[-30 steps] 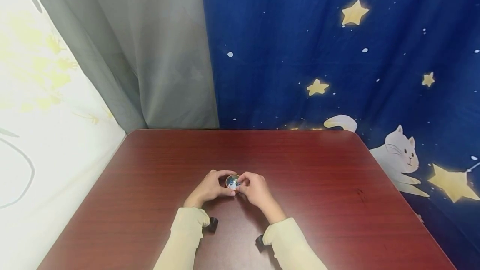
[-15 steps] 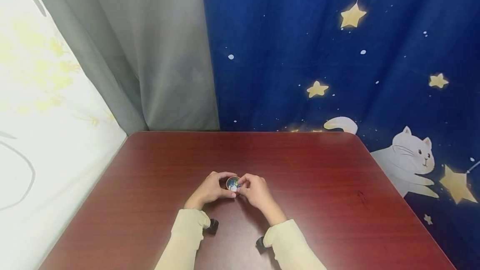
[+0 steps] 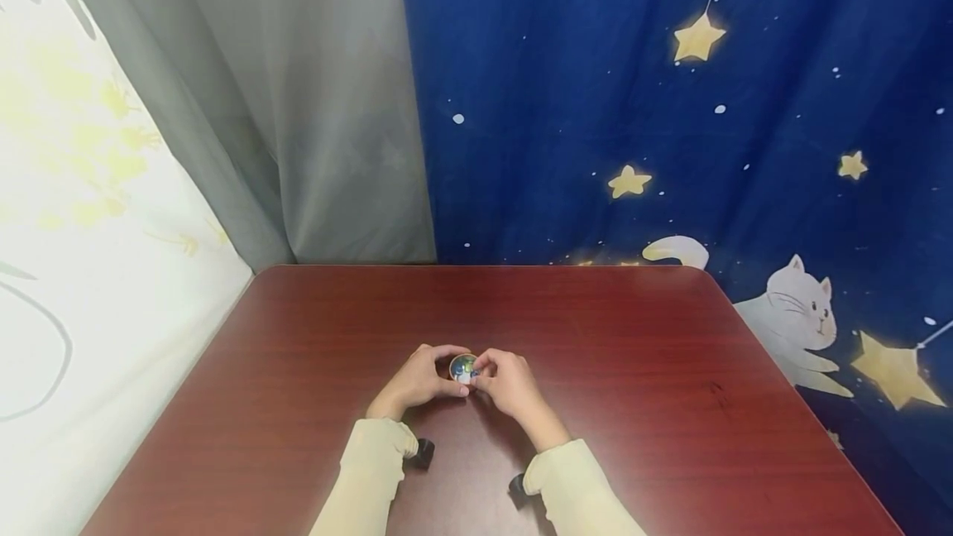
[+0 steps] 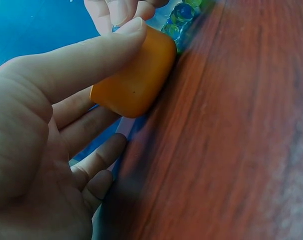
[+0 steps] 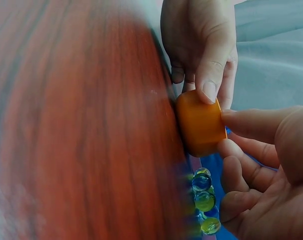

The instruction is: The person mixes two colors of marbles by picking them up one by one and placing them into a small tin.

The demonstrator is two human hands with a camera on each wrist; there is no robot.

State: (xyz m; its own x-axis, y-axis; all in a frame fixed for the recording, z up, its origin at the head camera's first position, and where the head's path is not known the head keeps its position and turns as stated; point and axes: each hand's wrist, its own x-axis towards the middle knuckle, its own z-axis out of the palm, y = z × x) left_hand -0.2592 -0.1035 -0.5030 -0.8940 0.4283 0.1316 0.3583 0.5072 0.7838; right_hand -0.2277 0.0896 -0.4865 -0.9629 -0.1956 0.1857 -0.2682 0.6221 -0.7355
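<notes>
A small orange bowl (image 5: 197, 122) with rounded sides stands on the table between both hands. From above, its inside shows glossy blue, green and white glassy contents (image 3: 462, 366). My left hand (image 3: 417, 375) holds the bowl, thumb on the near side and fingers round the far side. At the bowl's right rim, my right hand (image 3: 510, 380) pinches a small blue glass marble (image 5: 228, 130) between thumb and index finger, mostly hidden by the fingertips. Several blue and green glass marbles (image 5: 204, 201) show beyond the bowl in both wrist views.
The dark red wood-grain table (image 3: 596, 321) extends around the hands. A grey curtain (image 3: 350, 106) and a blue star-patterned curtain (image 3: 551, 106) hang behind its far edge, with a pale curtain (image 3: 89, 271) along the left. Black wrist straps (image 3: 423, 453) sit by the cuffs.
The bowl's contents look brighter and greener now than the darker blue-grey earlier. Both hands stay in place at the bowl; the whole view has shifted slightly downward.
</notes>
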